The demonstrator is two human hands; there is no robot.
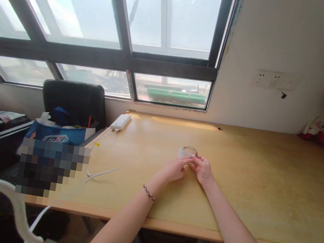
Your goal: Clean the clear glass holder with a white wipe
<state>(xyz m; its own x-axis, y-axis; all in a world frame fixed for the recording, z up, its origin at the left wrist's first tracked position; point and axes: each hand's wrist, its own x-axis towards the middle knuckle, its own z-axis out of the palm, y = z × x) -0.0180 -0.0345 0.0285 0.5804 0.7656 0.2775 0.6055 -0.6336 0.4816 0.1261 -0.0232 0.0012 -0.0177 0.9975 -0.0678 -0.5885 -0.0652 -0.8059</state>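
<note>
Both hands meet over the middle of the desk (243, 193). Between them is a thin, dark, shiny loop (191, 148), bracelet-like or a coiled cord; its exact kind is too small to tell. A small translucent plastic bag (184, 154) shows beside the loop, just beyond the left fingertips. My left hand (175, 169) is closed, its fingers pressed together at the bag's near edge. With closed fingertips, my right hand (202, 170) pinches the right side of the loop. The fingertips partly cover both things. A braided bracelet (149, 193) circles my left wrist.
A white power bank (121, 122) lies at the desk's far left corner, and its white cable (100, 174) runs along the left edge. Left of the desk, a blue bag (54, 132) rests on a black chair (75, 100). Wall sockets (268, 79) are at the back right.
</note>
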